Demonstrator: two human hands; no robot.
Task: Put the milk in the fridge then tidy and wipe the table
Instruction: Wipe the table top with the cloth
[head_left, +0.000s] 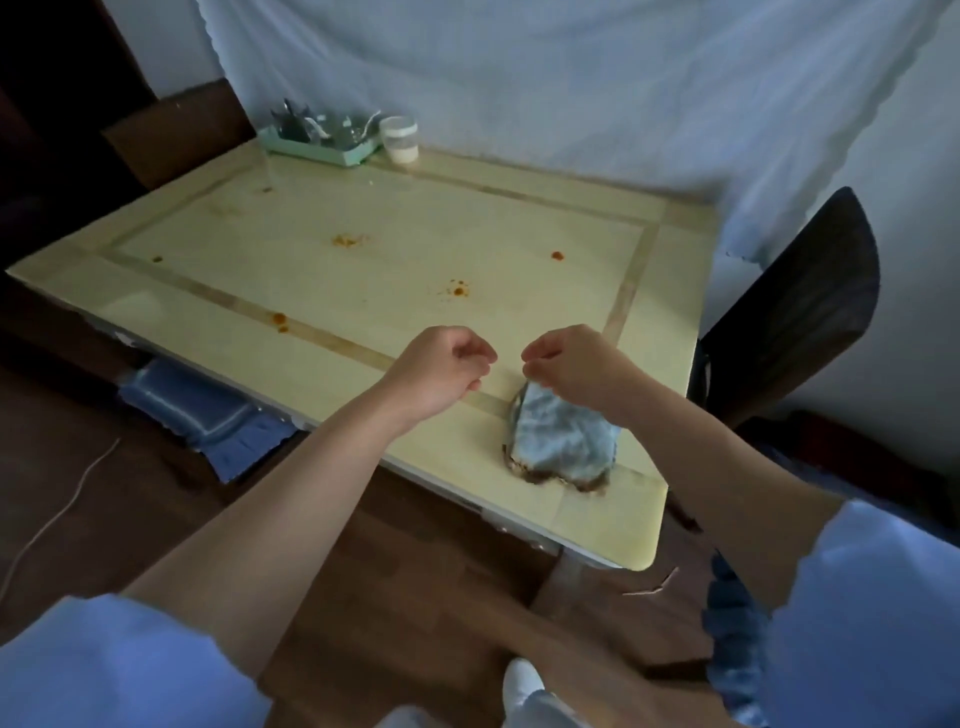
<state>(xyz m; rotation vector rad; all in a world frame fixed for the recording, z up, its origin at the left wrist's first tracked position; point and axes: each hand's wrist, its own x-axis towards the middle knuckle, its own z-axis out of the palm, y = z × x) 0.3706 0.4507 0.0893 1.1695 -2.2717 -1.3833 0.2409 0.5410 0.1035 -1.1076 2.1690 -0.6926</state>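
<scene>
The blue cloth (563, 439) lies bunched at the near right corner of the worktop (363, 291), right under the right hand (571, 369). That hand's curled fingers (535, 358) sit at the cloth's raised far tip, though I cannot tell whether they pinch it. The left hand (441, 364) hovers just beside it, curled on nothing, and the orange stains (457, 288) lie beyond both hands, so the right is better placed to wipe.

Pale yellow table (363, 249), tan bands framing it. Orange-red spots (458, 289) speckle it beyond the fingers (540, 358). Just below the right hand (571, 364) fingers, a pale blue cloth (563, 436), edge stained brown. Far beyond, a mint-green tray (332, 153).
</scene>
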